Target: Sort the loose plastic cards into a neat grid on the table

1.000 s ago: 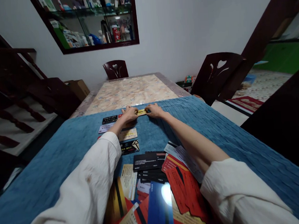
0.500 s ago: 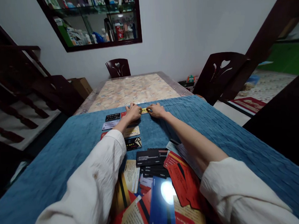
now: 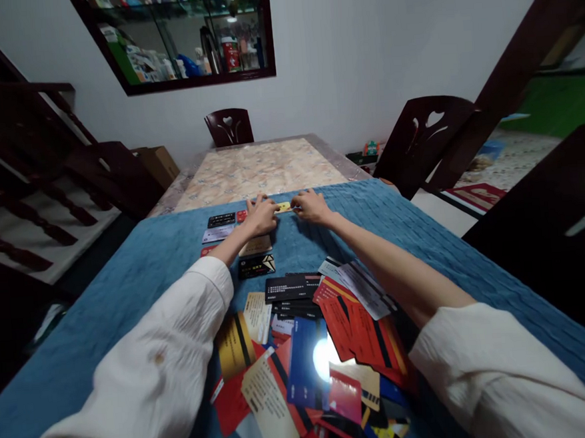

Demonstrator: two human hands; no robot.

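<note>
Both arms reach far across a blue cloth. My left hand and my right hand each pinch an end of a small yellow card near the cloth's far edge. Left of my left hand lie cards in rows: a black card, a pale card, a tan card and a black-and-gold card. A loose heap of cards, red, black, blue and tan, lies between my forearms close to me.
A marble-patterned tabletop shows beyond the cloth. Dark wooden chairs stand at the far end, at the right and at the left. A glass wall cabinet holds bottles. A cardboard box sits by the wall.
The view has tilted down, showing more of the card heap. Both hands have stayed on the yellow card at the far edge of the cloth.
</note>
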